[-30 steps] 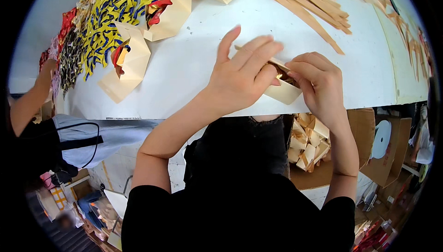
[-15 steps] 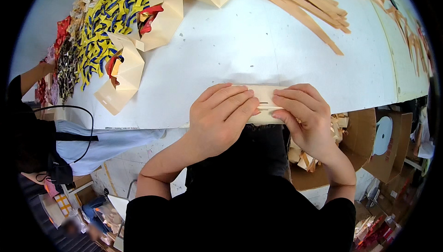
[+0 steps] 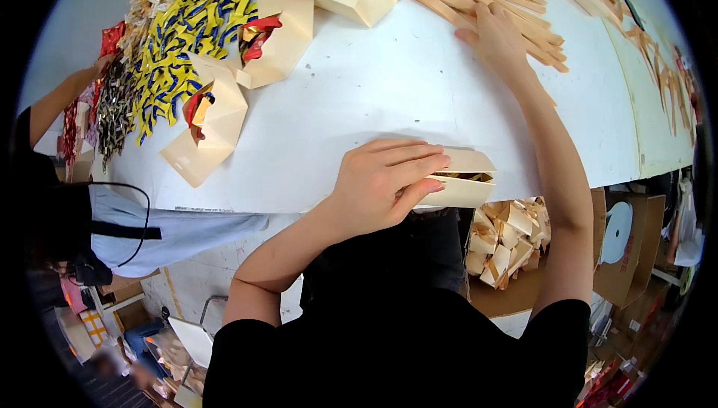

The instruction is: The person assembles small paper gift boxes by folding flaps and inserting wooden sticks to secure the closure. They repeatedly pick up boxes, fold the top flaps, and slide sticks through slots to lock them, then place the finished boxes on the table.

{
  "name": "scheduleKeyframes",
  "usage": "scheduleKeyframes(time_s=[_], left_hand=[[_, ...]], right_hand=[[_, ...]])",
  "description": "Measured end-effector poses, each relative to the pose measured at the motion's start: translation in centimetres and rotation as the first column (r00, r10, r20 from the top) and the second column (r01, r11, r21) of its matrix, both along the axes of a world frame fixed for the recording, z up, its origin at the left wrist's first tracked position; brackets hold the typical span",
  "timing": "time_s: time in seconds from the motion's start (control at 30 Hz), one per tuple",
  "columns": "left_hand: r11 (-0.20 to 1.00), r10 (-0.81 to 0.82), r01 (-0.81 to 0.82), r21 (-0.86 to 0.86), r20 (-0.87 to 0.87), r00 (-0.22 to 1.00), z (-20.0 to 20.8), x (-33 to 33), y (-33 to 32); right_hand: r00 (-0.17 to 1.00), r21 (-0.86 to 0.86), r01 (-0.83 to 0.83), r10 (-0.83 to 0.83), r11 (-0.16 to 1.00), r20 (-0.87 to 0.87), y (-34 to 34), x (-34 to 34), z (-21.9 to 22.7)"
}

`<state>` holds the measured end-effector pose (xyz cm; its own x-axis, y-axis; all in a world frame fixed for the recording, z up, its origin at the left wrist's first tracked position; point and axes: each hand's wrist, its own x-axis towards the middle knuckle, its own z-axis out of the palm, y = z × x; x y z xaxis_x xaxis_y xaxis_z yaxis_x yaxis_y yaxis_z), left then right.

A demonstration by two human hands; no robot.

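Observation:
A cream paper box [image 3: 475, 192] sits at the table's near edge with its top seam partly gaping at the right end; something dark and gold shows in the gap. My left hand [image 3: 385, 183] is closed over the box's left part, fingers on top and thumb on the near side. Farther off to the right, my right hand [image 3: 499, 41] reaches over a bundle of flat tan ribbons [image 3: 523, 23]. Its thumb is spread from the fingers, and the fingertips are at the ribbons; no ribbon visibly lifted.
Unclosed cream boxes [image 3: 224, 112] with red and gold packets stand at left, beside a heap of yellow-and-blue packets [image 3: 179, 49]. A co-worker's arm [image 3: 63, 101] reaches in there. Below the table's right side, a cardboard carton [image 3: 508, 299] holds several finished boxes.
My right hand has left the box and moved away to the ribbons. My left hand stays on the box, which has shifted right and gapes at its right end.

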<state>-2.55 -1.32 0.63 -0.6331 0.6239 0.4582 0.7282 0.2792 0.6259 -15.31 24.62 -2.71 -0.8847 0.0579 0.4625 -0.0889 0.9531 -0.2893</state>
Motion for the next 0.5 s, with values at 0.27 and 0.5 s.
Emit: scheduleKeyframes(time_s=[0.27,0.5], left_hand=[[0.985,-0.106,0.003,0.174,0.586,0.803,1.9,-1.0,-3.3],[0.818,-0.551,-0.105,0.565,0.823,0.14,2.1,-4.9,0.3]], right_hand=[[0.911,-0.735,0.198,0.156,0.648,0.382,2.1,2.2,2.7],[0.925,-0.979,0.123,0.376,-0.161,0.054,0.8,6.7,3.5]])
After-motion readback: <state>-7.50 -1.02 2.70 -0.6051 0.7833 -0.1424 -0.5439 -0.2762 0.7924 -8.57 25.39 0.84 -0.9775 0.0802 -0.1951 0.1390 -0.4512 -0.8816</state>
